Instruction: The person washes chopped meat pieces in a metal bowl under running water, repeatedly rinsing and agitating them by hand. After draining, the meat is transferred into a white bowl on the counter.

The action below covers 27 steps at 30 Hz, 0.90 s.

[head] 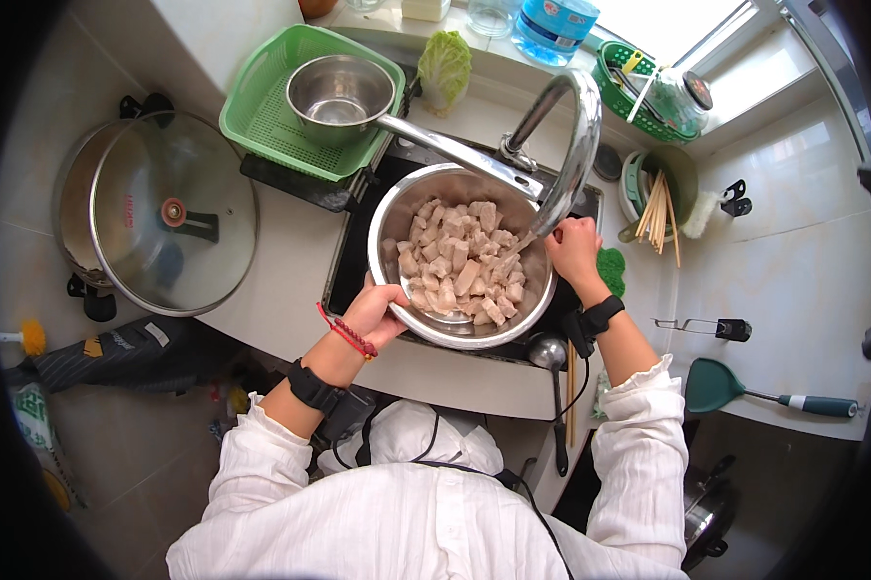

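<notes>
A stainless steel bowl (379,250) sits over the dark sink (348,290), loaded with chunks of pale meat (461,254). Water runs onto the meat from the curved chrome faucet (584,138). My left hand (374,315) grips the bowl's front left rim, thumb on top and the fingers partly hidden underneath. On the opposite side, my right hand (575,246) has its fingers curled at the right rim, close to the faucet's mouth. The long handle of a steel saucepan (341,98) reaches over the bowl's far rim; its pan rests in a green plastic basket (261,116).
Left of the sink, a glass lid (178,239) leans on a large pot (80,196). A napa cabbage (444,69) stands behind the sink. A ladle (551,355) and chopsticks (571,391) lie at the front edge. A green sponge (611,272) is beside my right wrist.
</notes>
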Each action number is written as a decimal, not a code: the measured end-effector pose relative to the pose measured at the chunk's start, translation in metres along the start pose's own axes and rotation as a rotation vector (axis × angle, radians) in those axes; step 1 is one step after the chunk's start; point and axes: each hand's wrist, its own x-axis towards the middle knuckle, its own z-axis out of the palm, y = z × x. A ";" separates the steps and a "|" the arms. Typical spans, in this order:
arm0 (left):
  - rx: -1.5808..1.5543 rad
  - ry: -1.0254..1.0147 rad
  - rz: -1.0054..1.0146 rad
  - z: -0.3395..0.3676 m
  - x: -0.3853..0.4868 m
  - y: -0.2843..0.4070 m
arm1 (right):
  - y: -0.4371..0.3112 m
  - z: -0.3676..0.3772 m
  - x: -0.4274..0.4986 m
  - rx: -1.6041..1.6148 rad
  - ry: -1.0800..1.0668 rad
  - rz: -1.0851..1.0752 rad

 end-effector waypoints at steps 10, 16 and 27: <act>0.215 0.047 0.029 -0.005 -0.014 0.006 | 0.012 -0.014 -0.017 0.221 -0.155 -0.041; 0.106 0.203 -0.234 -0.026 -0.019 0.015 | -0.007 -0.005 -0.009 0.290 -0.128 -0.095; 0.011 0.150 -0.204 -0.038 -0.021 -0.004 | -0.049 0.009 -0.030 0.149 -0.144 -0.732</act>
